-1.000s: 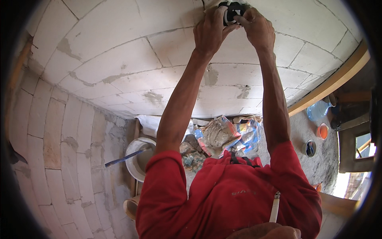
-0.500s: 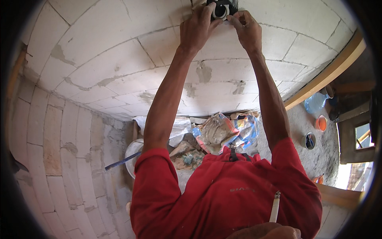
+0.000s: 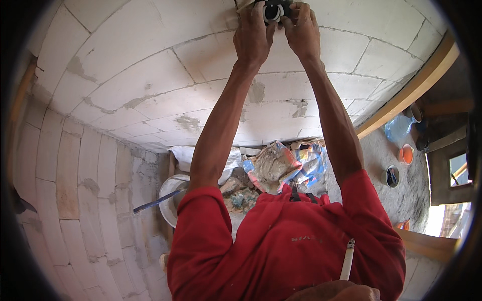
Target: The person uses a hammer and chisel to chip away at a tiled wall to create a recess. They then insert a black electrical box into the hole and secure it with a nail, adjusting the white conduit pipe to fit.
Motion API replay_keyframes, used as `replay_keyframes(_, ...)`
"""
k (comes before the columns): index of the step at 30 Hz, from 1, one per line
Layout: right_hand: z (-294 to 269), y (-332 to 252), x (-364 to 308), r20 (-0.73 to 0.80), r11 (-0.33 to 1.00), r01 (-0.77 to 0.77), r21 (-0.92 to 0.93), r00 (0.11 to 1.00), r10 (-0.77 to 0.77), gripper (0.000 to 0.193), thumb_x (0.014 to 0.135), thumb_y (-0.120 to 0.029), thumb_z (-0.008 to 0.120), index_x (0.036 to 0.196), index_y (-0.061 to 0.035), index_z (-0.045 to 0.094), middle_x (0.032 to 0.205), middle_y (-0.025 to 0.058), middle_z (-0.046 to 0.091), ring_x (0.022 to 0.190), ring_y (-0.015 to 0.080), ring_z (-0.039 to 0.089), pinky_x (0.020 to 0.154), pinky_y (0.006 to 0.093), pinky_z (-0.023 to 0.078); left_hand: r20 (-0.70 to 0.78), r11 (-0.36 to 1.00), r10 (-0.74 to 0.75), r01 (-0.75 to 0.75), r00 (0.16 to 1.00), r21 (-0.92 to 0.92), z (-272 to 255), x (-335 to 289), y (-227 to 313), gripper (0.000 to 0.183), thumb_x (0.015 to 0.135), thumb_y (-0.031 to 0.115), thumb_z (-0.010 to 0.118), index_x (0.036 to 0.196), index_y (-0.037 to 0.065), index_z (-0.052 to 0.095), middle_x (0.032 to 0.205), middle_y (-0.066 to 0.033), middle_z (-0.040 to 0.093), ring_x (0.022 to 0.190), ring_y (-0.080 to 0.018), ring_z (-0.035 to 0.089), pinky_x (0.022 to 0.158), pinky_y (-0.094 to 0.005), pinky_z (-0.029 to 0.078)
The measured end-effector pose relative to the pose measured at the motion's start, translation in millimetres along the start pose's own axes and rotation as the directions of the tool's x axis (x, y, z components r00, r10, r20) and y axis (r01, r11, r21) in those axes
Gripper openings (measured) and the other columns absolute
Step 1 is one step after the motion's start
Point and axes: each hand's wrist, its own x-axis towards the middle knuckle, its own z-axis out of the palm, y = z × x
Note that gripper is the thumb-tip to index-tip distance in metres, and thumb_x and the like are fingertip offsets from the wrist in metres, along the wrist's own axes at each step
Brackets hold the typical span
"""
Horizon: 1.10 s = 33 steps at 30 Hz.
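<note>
High on the white block wall [image 3: 206, 55], a dark fitting with a white ring around a round black middle [image 3: 272, 12] sits between my hands at the top edge. My left hand [image 3: 252, 40] grips its left side, fingers pointing up and thumb close to the ring. On the other side my right hand [image 3: 303, 34] pinches the fitting with bent fingers, its thumb at the ring's lower right. Part of the fitting is hidden behind my fingers, and its exact kind is unclear. Both arms are raised.
Below stand crumpled printed sacks [image 3: 273, 165], rubble [image 3: 241, 198] and a white tub [image 3: 170, 213] with a blue stick [image 3: 155, 202]. To the right are a wooden beam [image 3: 411, 98], an orange bucket [image 3: 405, 154], a dark bucket [image 3: 390, 176] and a blue water bottle [image 3: 398, 128].
My hands have come closer together: the right one moved left and curled more around the fitting, the left one shifted slightly right. The fitting appears a little farther left and higher.
</note>
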Motion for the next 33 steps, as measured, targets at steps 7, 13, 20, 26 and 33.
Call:
replay_keyframes(7,-11,-4,9,0.221,0.937,-0.345,0.049,0.919,0.327,0.027,0.088,-0.029,0.076,0.103,-0.0066,0.073,0.089,0.009,0.076,0.079,0.0236,0.071,0.075,0.0381,0.055,-0.011,0.755,0.486,-0.413,0.874,0.509,-3,10,-42,0.075,0.082,0.051,0.078,0.141,0.01,0.057,0.124,-0.0042,0.055,0.102,-0.0234,0.055,0.086,-0.0421,0.042)
replay_keyframes(13,-11,3,10,0.32,0.842,-0.488,0.229,0.855,0.409,0.024,0.088,-0.031,0.075,0.097,-0.0088,0.078,0.076,0.001,0.073,0.066,0.0098,0.064,0.063,0.0301,0.052,0.128,0.617,0.663,-0.635,0.738,0.465,-16,32,-64,0.08,0.079,0.053,0.078,0.142,0.009,0.055,0.134,-0.0002,0.055,0.113,-0.0219,0.049,0.094,-0.0446,0.038)
replay_keyframes(20,-18,-3,14,0.318,0.862,-0.486,0.145,0.848,0.425,0.022,0.089,-0.03,0.073,0.096,-0.0105,0.079,0.076,0.0011,0.074,0.071,0.0116,0.067,0.071,0.0296,0.053,0.224,0.556,0.69,-0.702,0.689,0.445,-23,44,-51,0.076,0.082,0.046,0.08,0.141,0.006,0.055,0.115,-0.005,0.057,0.104,-0.0201,0.057,0.092,-0.0382,0.044)
replay_keyframes(26,-28,3,3,0.176,0.95,-0.109,0.293,0.983,0.059,0.028,0.088,-0.023,0.074,0.11,-0.0054,0.074,0.095,0.0093,0.076,0.085,0.0208,0.073,0.082,0.0332,0.056,0.258,0.623,0.601,-0.646,0.756,0.44,-25,43,-39,0.077,0.079,0.046,0.081,0.138,0.003,0.057,0.108,-0.0018,0.055,0.098,-0.0159,0.062,0.091,-0.0348,0.047)
replay_keyframes(33,-22,-11,-12,0.31,0.899,-0.329,0.29,0.921,0.238,0.024,0.09,-0.023,0.077,0.105,-0.0054,0.074,0.086,0.0071,0.075,0.077,0.0157,0.068,0.076,0.0294,0.054,0.25,0.718,0.553,-0.607,0.795,0.341,-22,42,-42,0.073,0.08,0.041,0.082,0.138,0.004,0.058,0.111,-0.0031,0.057,0.094,-0.0201,0.066,0.089,-0.037,0.051)
